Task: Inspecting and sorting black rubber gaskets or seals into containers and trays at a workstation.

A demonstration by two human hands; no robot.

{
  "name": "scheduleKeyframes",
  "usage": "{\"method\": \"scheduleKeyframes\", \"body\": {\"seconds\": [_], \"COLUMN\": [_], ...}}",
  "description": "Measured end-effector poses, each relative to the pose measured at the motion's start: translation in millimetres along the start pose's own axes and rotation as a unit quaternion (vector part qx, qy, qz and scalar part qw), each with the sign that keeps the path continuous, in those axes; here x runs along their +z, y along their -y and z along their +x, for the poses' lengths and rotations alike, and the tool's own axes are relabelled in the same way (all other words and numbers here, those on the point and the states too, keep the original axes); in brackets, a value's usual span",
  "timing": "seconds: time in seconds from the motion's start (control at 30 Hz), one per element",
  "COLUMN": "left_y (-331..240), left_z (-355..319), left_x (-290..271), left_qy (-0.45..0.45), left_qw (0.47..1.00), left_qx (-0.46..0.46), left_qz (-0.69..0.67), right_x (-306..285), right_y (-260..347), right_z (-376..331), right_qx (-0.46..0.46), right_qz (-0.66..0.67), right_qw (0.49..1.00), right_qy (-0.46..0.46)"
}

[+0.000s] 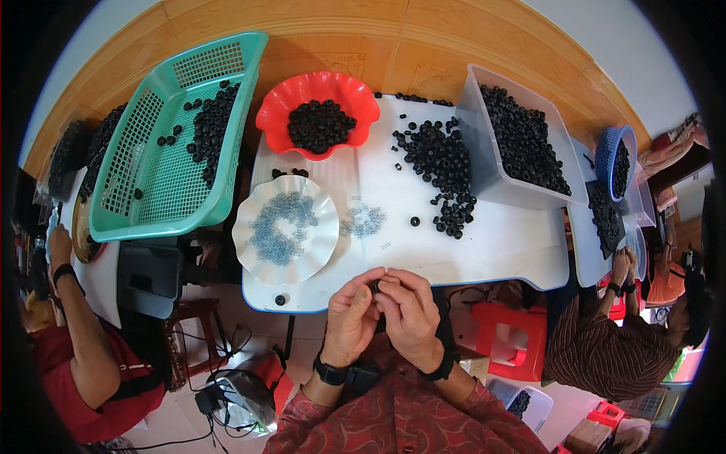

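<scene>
My left hand (349,316) and my right hand (412,312) meet just in front of the table's near edge. Fingertips of both are pinched around a small black cylindrical part (374,287), mostly covered by the fingers. Beyond them, to the left, is a white wavy-rimmed plate (327,256) with many tiny clear bluish pieces (265,233). More of these clear pieces (364,221) lie on the table beside the plate. A loose pile of black cylindrical parts (435,155) spreads ahead on the right, with a lone black part (415,222) nearer me. Another one (280,300) sits by the front left edge.
At the back are a red wavy bowl (271,117) of black parts and, to the right, a translucent bin (522,191) full of them. A green basket (162,227) stands at left. People sit on both sides; a red stool (533,344) and cables (219,408) are below.
</scene>
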State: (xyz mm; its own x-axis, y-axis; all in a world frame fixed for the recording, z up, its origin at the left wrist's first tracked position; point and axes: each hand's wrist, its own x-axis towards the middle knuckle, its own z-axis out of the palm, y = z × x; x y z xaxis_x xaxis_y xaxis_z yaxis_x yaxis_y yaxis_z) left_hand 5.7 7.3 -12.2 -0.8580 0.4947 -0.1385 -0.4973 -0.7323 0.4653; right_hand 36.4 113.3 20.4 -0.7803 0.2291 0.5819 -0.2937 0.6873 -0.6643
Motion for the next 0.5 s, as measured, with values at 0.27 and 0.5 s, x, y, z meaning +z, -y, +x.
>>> {"method": "scheduleKeyframes", "body": {"seconds": [0.27, 0.5], "left_y": [1.2, -0.2], "left_z": [-0.7, -1.3], "left_x": [-6.4, -2.0], "left_qy": [0.004, 0.013], "left_qw": [0.999, 1.000], "left_qx": [0.018, 0.010], "left_qz": [0.039, 0.018], "right_x": [1.0, 0.3], "right_y": [-0.2, 0.3], "right_z": [0.7, 0.4], "right_qx": [-0.010, -0.023], "right_qz": [-0.004, -0.036], "right_qw": [1.000, 0.999], "right_qy": [-0.001, -0.005]}}
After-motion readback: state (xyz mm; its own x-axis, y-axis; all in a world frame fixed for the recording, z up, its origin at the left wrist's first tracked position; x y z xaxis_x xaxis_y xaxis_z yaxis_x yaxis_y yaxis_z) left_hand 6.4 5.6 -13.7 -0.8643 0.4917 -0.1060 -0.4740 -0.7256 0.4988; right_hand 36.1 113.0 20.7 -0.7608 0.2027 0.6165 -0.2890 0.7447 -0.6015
